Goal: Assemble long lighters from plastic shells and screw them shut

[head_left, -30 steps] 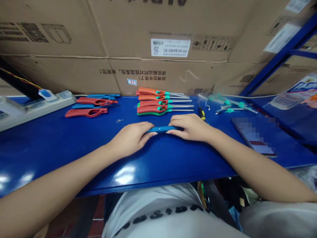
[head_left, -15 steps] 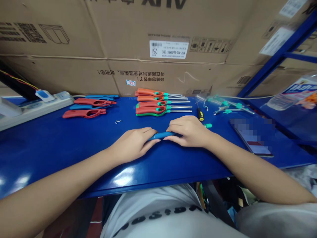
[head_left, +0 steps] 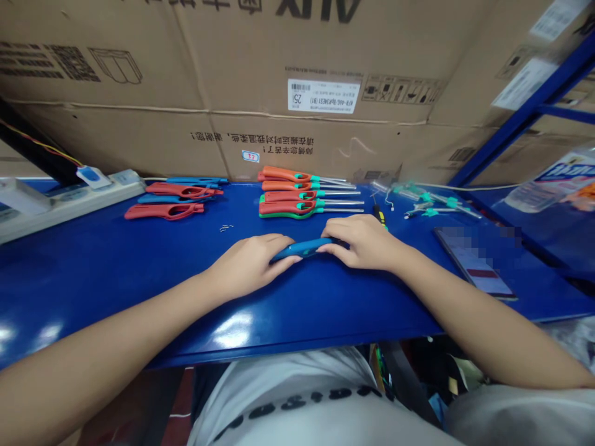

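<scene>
Between both hands, just above the blue table, is a blue lighter handle casing. My left hand is closed on its left end, thumb below and fingers on top. My right hand pinches the other end, which its fingers partly cover. Beyond the hands lies a row of red and orange long-nosed lighters with metal tubes. Red and blue lighter casings are stacked to the left. A few tiny metal pieces lie nearer my left hand. Past my right hand is a black and yellow screwdriver, partly hidden.
Clear and teal lighter parts with metal tubes lie back right, with a phone in front of them. A white power strip runs along the left. A large cardboard box stands behind; a plastic bottle lies far right.
The blue casing has turned a little, showing more of its side, and both hands stay on it. My right hand now hides most of a teal piece. The view has shifted slightly.
</scene>
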`<action>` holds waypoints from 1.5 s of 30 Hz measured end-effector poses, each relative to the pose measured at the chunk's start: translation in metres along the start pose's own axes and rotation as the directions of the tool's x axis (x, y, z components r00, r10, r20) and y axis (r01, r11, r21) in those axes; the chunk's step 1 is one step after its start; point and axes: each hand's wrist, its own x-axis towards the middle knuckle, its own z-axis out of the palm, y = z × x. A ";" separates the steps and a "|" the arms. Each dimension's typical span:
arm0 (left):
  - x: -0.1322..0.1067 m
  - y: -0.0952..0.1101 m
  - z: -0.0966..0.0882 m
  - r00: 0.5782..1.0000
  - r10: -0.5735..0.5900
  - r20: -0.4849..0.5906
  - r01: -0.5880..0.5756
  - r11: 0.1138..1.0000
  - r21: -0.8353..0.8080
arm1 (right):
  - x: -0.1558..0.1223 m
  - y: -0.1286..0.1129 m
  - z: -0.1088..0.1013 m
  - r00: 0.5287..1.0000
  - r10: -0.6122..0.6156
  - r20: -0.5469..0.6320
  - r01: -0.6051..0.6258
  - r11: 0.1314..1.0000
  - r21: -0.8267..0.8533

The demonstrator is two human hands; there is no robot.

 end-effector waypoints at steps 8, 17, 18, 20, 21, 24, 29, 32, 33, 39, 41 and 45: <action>-0.002 0.001 -0.001 0.998 0.000 -0.056 0.006 0.994 0.105 | 0.000 0.010 0.002 0.997 0.057 0.050 -0.060 0.997 0.057; -0.002 0.001 -0.001 0.997 -0.051 -0.052 0.053 0.997 0.051 | 0.000 0.001 0.010 0.980 -0.170 -0.099 0.185 0.968 0.169; -0.001 0.001 -0.001 0.997 -0.056 -0.052 0.058 0.998 0.030 | 0.000 -0.001 0.012 0.977 -0.173 -0.122 0.192 0.968 0.162; 0.000 0.001 0.000 0.997 -0.054 -0.048 0.052 0.998 -0.031 | 0.000 -0.004 0.014 0.974 -0.159 -0.159 0.183 0.971 0.151; 0.000 0.002 0.000 0.998 -0.049 -0.040 0.046 0.997 -0.066 | 0.000 -0.005 0.014 0.975 -0.146 -0.169 0.171 0.974 0.147; 0.001 0.003 0.001 0.999 -0.052 -0.013 0.050 0.991 -0.124 | 0.001 -0.006 0.014 0.981 -0.118 -0.156 0.142 0.978 0.150; 0.002 0.001 0.002 0.997 -0.084 -0.001 0.083 0.993 -0.079 | 0.002 0.001 0.011 0.987 -0.131 -0.093 0.144 0.977 0.160; 0.003 -0.002 0.003 0.995 -0.104 0.001 0.103 0.987 -0.120 | 0.001 0.007 0.009 0.992 -0.107 -0.067 0.115 0.986 0.123; 0.003 -0.003 0.003 0.994 -0.111 -0.002 0.110 0.983 -0.144 | 0.000 0.009 0.009 0.994 -0.095 -0.054 0.101 0.989 0.106; 0.004 -0.008 0.001 0.993 -0.101 -0.052 0.092 0.983 -0.157 | -0.002 0.013 0.007 0.997 -0.072 0.009 0.072 0.997 0.033; 0.004 -0.007 0.002 0.995 -0.045 -0.092 0.034 0.993 -0.113 | -0.001 0.010 0.006 0.997 -0.070 -0.031 0.070 0.998 -0.001; 0.001 0.000 0.004 0.995 0.034 -0.098 -0.036 0.999 -0.022 | 0.000 0.002 0.002 0.995 -0.086 -0.047 0.084 0.995 -0.048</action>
